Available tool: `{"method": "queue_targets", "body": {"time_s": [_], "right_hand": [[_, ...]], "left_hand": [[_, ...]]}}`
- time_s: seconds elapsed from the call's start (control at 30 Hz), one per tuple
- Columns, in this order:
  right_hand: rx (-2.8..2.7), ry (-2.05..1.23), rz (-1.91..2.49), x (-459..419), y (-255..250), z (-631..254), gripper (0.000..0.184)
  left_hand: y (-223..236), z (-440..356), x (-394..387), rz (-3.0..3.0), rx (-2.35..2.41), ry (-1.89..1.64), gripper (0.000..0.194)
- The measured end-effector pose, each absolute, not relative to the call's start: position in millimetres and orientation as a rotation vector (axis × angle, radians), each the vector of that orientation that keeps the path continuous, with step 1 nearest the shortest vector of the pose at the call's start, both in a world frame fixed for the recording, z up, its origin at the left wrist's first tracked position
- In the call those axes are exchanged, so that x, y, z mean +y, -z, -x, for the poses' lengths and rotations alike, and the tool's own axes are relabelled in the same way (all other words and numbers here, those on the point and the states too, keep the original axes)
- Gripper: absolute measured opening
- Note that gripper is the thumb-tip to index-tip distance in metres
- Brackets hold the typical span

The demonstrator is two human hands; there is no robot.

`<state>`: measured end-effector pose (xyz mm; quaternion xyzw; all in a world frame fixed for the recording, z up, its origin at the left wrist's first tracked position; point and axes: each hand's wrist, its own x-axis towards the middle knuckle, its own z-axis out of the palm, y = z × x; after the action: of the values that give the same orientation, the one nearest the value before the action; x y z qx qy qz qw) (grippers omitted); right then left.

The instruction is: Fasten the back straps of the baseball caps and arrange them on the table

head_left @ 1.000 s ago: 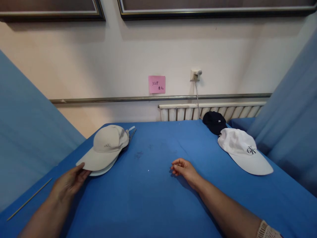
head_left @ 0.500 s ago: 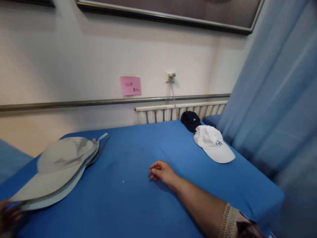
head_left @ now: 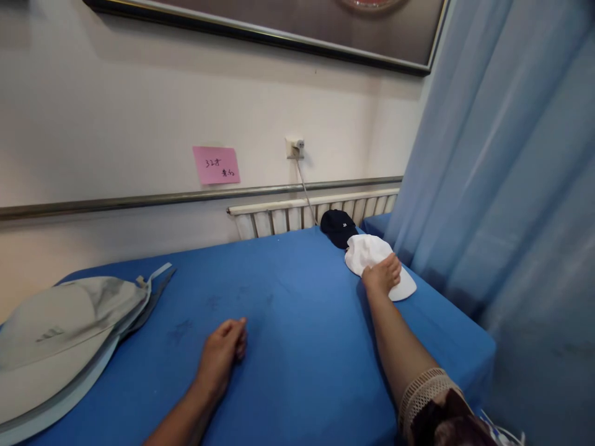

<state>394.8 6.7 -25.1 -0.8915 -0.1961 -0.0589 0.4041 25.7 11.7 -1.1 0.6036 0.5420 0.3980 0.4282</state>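
My right hand [head_left: 383,274] lies over the front of a white baseball cap [head_left: 365,251], its fingers bent across the crown near the brim and covering the logo. Behind that cap, almost touching it, is a dark navy cap [head_left: 338,228] with a small white mark. Above the middle of the blue-covered bed [head_left: 288,347] is my left hand [head_left: 224,347], fingers curled in and nothing visible in them. A stack of caps sits at the left, a light grey cap [head_left: 60,328] with a logo on top and others partly hidden beneath it.
A blue curtain [head_left: 478,173] hangs along the right side. Behind the bed are a white radiator [head_left: 279,220], a metal rail [head_left: 186,198] and a wall socket [head_left: 294,148] with a plugged-in cable. A pink note [head_left: 216,165] is on the wall.
My right hand has moved right and forward from the bed's middle onto the white cap. My left hand has left the stacked caps' brims and come toward the middle. The view has shifted right.
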Motion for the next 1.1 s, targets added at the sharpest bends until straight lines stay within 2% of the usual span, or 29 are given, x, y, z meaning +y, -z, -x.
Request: {"method": "queue_targets", "body": {"time_s": [0.1, 0.17, 0.33, 0.47, 0.63, 0.7, 0.8, 1.03, 1.1], "right_hand": [[-0.585, 0.072, 2.275, 4, 35, -411, 0.041], [-0.636, 0.048, 2.257, 2, 37, -414, 0.029], [-0.768, 0.018, 2.114, 0, 21, -401, 0.028], [-0.98, -0.126, 1.863, -1, 11, -361, 0.027], [-1.107, -0.811, 1.167, 0, 13, -304, 0.021], [-1.139, -0.999, 1.08, 2, 13, -291, 0.02], [-1.177, -1.159, 1.045, 6, 7, -282, 0.023], [-1.179, -1.158, 0.967, 23, -8, -277, 0.029], [-1.246, -1.092, 1.003, 29, -8, -275, 0.028]], "left_hand": [[16, -49, 12, -1.724, 1.351, -0.893, 0.041], [20, -51, 12, -1.851, 1.329, -0.845, 0.039], [26, -42, 12, -1.901, 1.279, -0.803, 0.037], [28, -38, 10, -1.878, 1.245, -0.933, 0.024], [14, -29, 3, -2.253, 1.239, -1.42, 0.051], [7, -24, 2, -2.456, 1.183, -1.53, 0.049], [0, -15, 3, -2.631, 1.086, -1.48, 0.039], [-4, -2, 11, -2.738, 1.17, -1.255, 0.039], [-3, 2, 13, -2.734, 1.199, -1.249, 0.033]]}}
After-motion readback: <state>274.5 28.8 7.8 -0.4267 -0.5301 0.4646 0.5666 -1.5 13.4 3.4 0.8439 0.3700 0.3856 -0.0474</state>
